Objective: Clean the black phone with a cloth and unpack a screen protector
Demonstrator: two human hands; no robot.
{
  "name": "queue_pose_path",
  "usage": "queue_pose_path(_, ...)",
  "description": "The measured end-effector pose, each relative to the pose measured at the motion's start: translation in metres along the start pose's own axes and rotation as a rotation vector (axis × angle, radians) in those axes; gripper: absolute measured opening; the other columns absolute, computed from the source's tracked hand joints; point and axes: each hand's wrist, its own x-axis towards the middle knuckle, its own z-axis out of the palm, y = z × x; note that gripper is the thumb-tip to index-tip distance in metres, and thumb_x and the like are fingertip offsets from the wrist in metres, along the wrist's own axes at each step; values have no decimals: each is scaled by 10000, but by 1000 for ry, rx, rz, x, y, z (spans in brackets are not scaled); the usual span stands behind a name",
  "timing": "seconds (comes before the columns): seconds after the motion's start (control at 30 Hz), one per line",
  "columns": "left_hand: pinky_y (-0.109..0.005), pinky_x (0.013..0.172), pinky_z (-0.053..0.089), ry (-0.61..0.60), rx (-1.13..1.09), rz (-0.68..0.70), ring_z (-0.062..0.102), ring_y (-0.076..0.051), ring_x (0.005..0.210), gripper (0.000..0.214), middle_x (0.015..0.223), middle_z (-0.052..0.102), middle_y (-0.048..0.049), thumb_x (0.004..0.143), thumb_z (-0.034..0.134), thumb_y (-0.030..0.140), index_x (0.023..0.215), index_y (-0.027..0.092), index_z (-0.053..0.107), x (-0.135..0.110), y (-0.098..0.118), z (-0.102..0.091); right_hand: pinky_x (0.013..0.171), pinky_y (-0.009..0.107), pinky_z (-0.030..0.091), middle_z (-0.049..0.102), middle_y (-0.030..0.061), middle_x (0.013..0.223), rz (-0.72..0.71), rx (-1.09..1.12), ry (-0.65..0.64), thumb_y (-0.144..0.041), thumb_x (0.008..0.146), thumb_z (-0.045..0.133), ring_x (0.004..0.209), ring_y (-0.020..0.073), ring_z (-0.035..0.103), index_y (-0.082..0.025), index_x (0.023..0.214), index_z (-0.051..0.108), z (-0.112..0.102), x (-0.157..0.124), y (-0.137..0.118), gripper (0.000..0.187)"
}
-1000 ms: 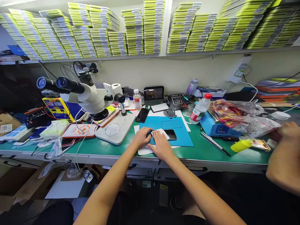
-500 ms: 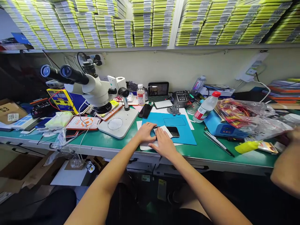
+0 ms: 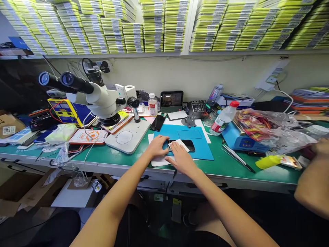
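Note:
A black-screened smartphone (image 3: 191, 145) lies face up on a blue mat (image 3: 203, 151). My left hand (image 3: 157, 145) steadies the phone's left end, thumb and fingers curled around it. With its fingers together, my right hand (image 3: 182, 158) presses a white wipe (image 3: 183, 144) onto the screen. The wipe covers the phone's middle, and its right part shows bare. A flat white piece (image 3: 159, 161) lies partly beneath my hands at the mat's near left edge.
A microscope (image 3: 102, 103) stands on the left, a second dark phone (image 3: 157, 122) behind the mat. To the right are a red-capped bottle (image 3: 223, 118), tweezers (image 3: 238, 157), a blue device (image 3: 241, 144) and a yellow bottle (image 3: 268, 162). Another person's arm (image 3: 312, 181) reaches in at far right.
The view has shifted slightly. My right hand with the wipe has barely moved along the screen, and my left hand stays at the phone's left end.

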Motion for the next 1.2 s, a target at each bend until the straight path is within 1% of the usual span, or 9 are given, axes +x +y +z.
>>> queue_pose_path(0.13, -412, 956, 486, 8, 0, -24, 571, -289, 1097, 512, 1161, 656, -89, 705, 592, 193, 1215, 206, 552, 0, 0, 1, 1196, 476, 254, 333, 241, 1583, 9, -11, -29, -721, 933, 211, 1488, 329, 278, -14, 1508, 355, -6, 14, 1, 923)
queue_pose_path(0.27, -402, 968, 476, 12, 2, -19, 570, -287, 1096, 531, 1179, 648, -90, 724, 623, 226, 1243, 197, 512, 0, 0, 1, 1190, 472, 267, 342, 227, 1584, -21, -12, -24, -723, 932, 211, 1491, 322, 275, -24, 1511, 357, -6, 11, 2, 919)
queue_pose_path(0.4, -412, 980, 464, -3, 15, 5, 559, -295, 1112, 525, 1175, 650, -93, 761, 679, 331, 1242, 193, 516, 1, 1, 1, 1191, 476, 259, 330, 228, 1589, 6, -11, -39, -704, 945, 183, 1496, 318, 261, -13, 1508, 359, -4, 9, 1, 909)
queue_pose_path(0.53, -436, 988, 455, -25, 39, 19, 548, -316, 1147, 604, 1223, 632, -116, 790, 703, 458, 1291, 185, 506, 0, 0, 3, 1192, 465, 249, 328, 210, 1594, 41, -13, -26, -676, 961, 126, 1499, 301, 256, -29, 1521, 342, -6, 10, 10, 883)
queue_pose_path(0.63, -440, 977, 459, -29, 76, 28, 551, -324, 1150, 642, 1231, 626, -128, 812, 685, 519, 1317, 170, 500, 0, -2, 4, 1191, 483, 242, 353, 216, 1580, 95, -45, -1, -704, 945, 102, 1487, 321, 283, -22, 1506, 372, -10, 1, 29, 923)
queue_pose_path(0.73, -439, 964, 467, -29, 96, 27, 554, -322, 1145, 632, 1228, 630, -127, 823, 674, 509, 1323, 163, 503, 0, -2, 4, 1196, 508, 230, 364, 218, 1573, 146, -69, 4, -699, 947, 105, 1487, 325, 283, -27, 1504, 380, -16, -10, 49, 915)
queue_pose_path(0.83, -443, 961, 469, -35, 90, 20, 551, -322, 1150, 627, 1226, 632, -123, 826, 665, 513, 1324, 164, 508, 0, -1, 2, 1200, 518, 219, 351, 214, 1581, 186, -66, -10, -670, 962, 108, 1489, 318, 280, -34, 1517, 358, -19, -14, 60, 881)
queue_pose_path(0.97, -436, 961, 471, -39, 84, 22, 548, -315, 1158, 622, 1226, 634, -123, 836, 650, 526, 1323, 163, 512, 0, 1, 0, 1197, 541, 218, 337, 227, 1582, 186, -68, -8, -721, 936, 125, 1485, 332, 286, -29, 1517, 352, -20, -23, 58, 931)
queue_pose_path(1.2, -437, 961, 465, -39, 83, 36, 546, -310, 1135, 610, 1200, 642, -117, 821, 664, 509, 1301, 158, 527, 1, 0, 0, 1185, 569, 230, 364, 234, 1566, 152, -95, 77, -727, 933, 188, 1476, 345, 303, -49, 1513, 366, -10, -63, 48, 910)
